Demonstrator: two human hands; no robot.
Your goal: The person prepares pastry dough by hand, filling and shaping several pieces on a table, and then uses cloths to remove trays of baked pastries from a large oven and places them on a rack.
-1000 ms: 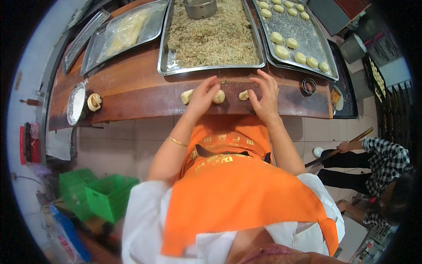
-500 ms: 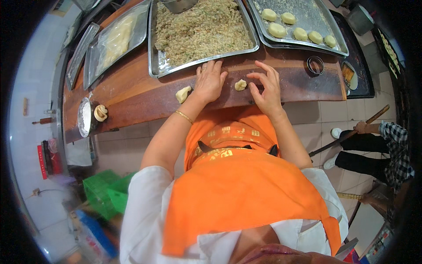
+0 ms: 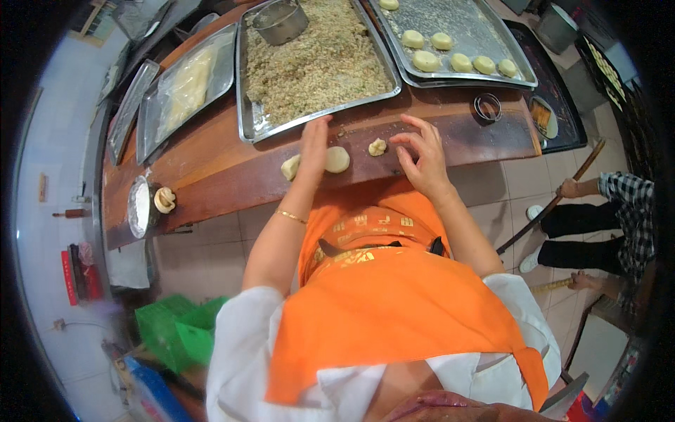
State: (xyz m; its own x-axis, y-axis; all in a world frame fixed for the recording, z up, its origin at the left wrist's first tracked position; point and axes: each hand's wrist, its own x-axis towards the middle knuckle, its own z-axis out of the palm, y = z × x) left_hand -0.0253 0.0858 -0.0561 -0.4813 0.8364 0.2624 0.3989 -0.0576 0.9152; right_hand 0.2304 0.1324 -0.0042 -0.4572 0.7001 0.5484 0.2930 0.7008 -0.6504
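Observation:
A pale flattened dough round (image 3: 338,160) lies on the wooden table just right of my left hand (image 3: 316,144). That hand stands on edge with its fingers stretched out, and nothing is in it. Left of its wrist, and partly hidden by it, is a lump of dough (image 3: 290,168). My right hand (image 3: 425,156) is open with its fingers curved and apart. Beside its thumb and index finger sits a small crumpled dough piece (image 3: 377,147), which it does not grip.
A tray of crumbly filling (image 3: 247,119) holding a metal ring (image 3: 283,27) stands beyond my hands. Right of it are a tray of dough rounds (image 3: 485,81) and a ring cutter (image 3: 487,107). Dough under plastic (image 3: 191,84) and a flour bowl (image 3: 140,207) are leftward. A person (image 3: 612,218) holds a stick.
My left hand has turned from palm-down onto its edge and shifted slightly left, uncovering the flattened dough round. My right hand stays near the small dough piece. The view has shifted a little.

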